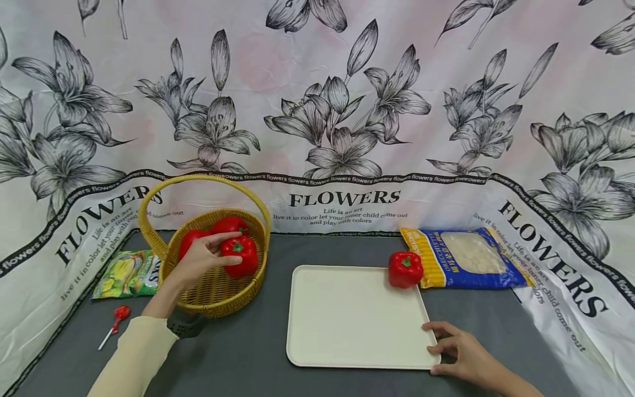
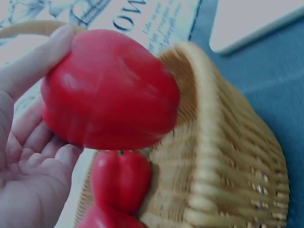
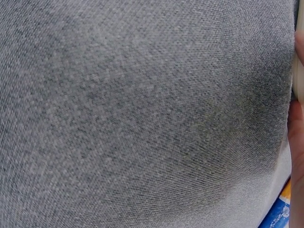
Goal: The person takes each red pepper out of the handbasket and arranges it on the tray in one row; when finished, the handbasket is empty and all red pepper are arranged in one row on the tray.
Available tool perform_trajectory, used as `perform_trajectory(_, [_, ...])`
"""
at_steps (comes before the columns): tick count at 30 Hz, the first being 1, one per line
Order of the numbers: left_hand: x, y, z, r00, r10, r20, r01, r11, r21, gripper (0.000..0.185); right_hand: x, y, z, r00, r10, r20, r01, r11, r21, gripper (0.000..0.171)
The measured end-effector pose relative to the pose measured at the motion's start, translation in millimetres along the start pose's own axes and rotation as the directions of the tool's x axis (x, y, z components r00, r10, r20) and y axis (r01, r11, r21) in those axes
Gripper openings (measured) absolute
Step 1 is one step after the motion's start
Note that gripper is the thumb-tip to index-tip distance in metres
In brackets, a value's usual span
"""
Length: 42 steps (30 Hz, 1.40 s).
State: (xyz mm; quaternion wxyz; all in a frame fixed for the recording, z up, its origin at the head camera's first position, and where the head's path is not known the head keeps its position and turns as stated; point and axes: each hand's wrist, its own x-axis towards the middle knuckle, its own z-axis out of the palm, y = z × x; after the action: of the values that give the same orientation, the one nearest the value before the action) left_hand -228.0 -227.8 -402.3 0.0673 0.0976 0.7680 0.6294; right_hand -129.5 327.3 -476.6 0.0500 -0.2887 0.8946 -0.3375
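My left hand (image 1: 205, 256) grips a red bell pepper (image 1: 243, 255) with a green stem, thumb on one side and fingers on the other. In the left wrist view the held bell pepper (image 2: 111, 90) is up above the wicker basket (image 2: 204, 142), over two more red peppers (image 2: 121, 180) lying inside. The head view shows the yellow basket (image 1: 218, 309) with its tall arched handle. At the lower right corner of the cream tray (image 1: 357, 320), my right hand (image 1: 463, 353) holds the rim with bent fingers and thumb. Another red bell pepper (image 1: 405, 269) sits at the tray's top right corner.
Behind the tray at right lies a blue and yellow pasta bag (image 1: 471, 259). A green snack packet (image 1: 126, 274) is left of the basket, with a red lollipop (image 1: 121, 313) in front. A flower-printed cloth (image 1: 342, 209) hangs behind the grey table (image 1: 243, 353).
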Motion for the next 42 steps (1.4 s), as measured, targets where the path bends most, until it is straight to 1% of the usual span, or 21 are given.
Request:
perform_trajectory(1, [-1.3, 6.1, 1.9, 1.000, -0.007, 0.001, 0.007, 1.000, -0.008, 0.062, -0.2, 0.1, -0.1, 1.000, 0.001, 0.000, -0.001, 1.000, -0.003, 0.028])
perform_trajectory(5, [-1.1, 14.0, 5.5, 1.000, -0.011, 0.012, 0.011, 0.999, -0.033, 0.061, -0.6, -0.5, -0.1, 1.000, 0.003, -0.002, -0.003, 1.000, -0.005, 0.028])
perform_trajectory(7, [-1.2, 17.4, 7.4, 1.000, 0.000, 0.021, 0.001, 0.999, -0.034, 0.060, -0.5, -0.8, 0.0, 1.000, -0.002, -0.006, 0.002, 1.000, -0.014, 0.027])
perform_trajectory(8, [0.1, 15.8, 7.7, 1.000, 0.009, 0.023, -0.008, 0.999, -0.039, 0.059, -0.5, -1.1, 0.0, 1.000, -0.001, -0.005, 0.001, 1.000, -0.013, 0.028])
perform_trajectory(10, [-0.2, 20.5, 10.4, 0.999, 0.023, 0.032, -0.021, 0.999, -0.046, 0.058, -0.3, -1.2, -0.2, 1.000, -0.002, -0.005, 0.002, 1.000, -0.016, 0.028])
perform_trajectory(13, [0.8, 26.2, 15.4, 0.998, 0.043, 0.050, -0.042, 0.999, -0.033, 0.057, -0.2, -1.2, -1.0, 1.000, 0.011, 0.003, -0.011, 1.000, -0.014, 0.028])
perform_trajectory(17, [4.4, 32.0, 25.6, 0.994, 0.057, 0.091, -0.054, 0.998, -0.035, 0.055, 0.1, -1.1, -2.0, 1.000, 0.027, 0.009, -0.026, 0.999, -0.022, 0.029])
perform_trajectory(20, [8.5, 34.0, 36.3, 0.992, 0.051, 0.119, -0.045, 0.997, -0.060, 0.055, 0.3, -1.4, -2.6, 0.999, 0.042, 0.021, -0.041, 0.999, -0.026, 0.029])
perform_trajectory(22, [11.9, 34.4, 45.1, 0.991, 0.046, 0.129, -0.039, 0.998, -0.055, 0.055, 0.2, -1.9, -3.1, 0.998, 0.053, 0.031, -0.052, 0.998, -0.023, 0.029])
perform_trajectory(25, [18.1, 32.9, 60.4, 0.987, 0.049, 0.152, -0.042, 0.998, -0.048, 0.056, -0.2, -3.1, -3.8, 0.997, 0.062, 0.038, -0.061, 0.998, -0.021, 0.030])
perform_trajectory(27, [23.2, 30.1, 71.2, 0.983, 0.063, 0.173, -0.056, 0.997, -0.047, 0.056, -0.4, -3.7, -3.9, 0.998, 0.059, 0.036, -0.059, 0.998, -0.014, 0.031])
perform_trajectory(29, [28.4, 25.8, 81.7, 0.978, 0.084, 0.193, -0.074, 0.995, -0.061, 0.056, -0.1, -4.1, -3.8, 0.998, 0.050, 0.030, -0.050, 0.999, -0.007, 0.030])
perform_trajectory(34, [40.9, 12.8, 105.8, 0.968, 0.093, 0.233, -0.070, 0.992, -0.104, 0.056, 0.3, -3.9, -2.3, 1.000, 0.026, 0.009, -0.026, 1.000, 0.002, 0.028])
perform_trajectory(36, [45.4, 7.6, 114.6, 0.964, 0.088, 0.252, -0.063, 0.992, -0.108, 0.055, 0.1, -3.3, -1.6, 1.000, 0.021, 0.003, -0.021, 1.000, 0.002, 0.028])
perform_trajectory(39, [52.3, 0.3, 126.5, 0.955, 0.096, 0.279, -0.070, 0.992, -0.102, 0.054, -0.1, -2.4, -1.1, 1.000, 0.018, -0.002, -0.018, 1.000, 0.002, 0.028])
perform_trajectory(42, [60.4, -5.9, 137.1, 0.954, 0.099, 0.282, -0.074, 0.993, -0.097, 0.053, -0.2, -1.8, -1.5, 1.000, 0.023, 0.000, -0.023, 1.000, -0.001, 0.028])
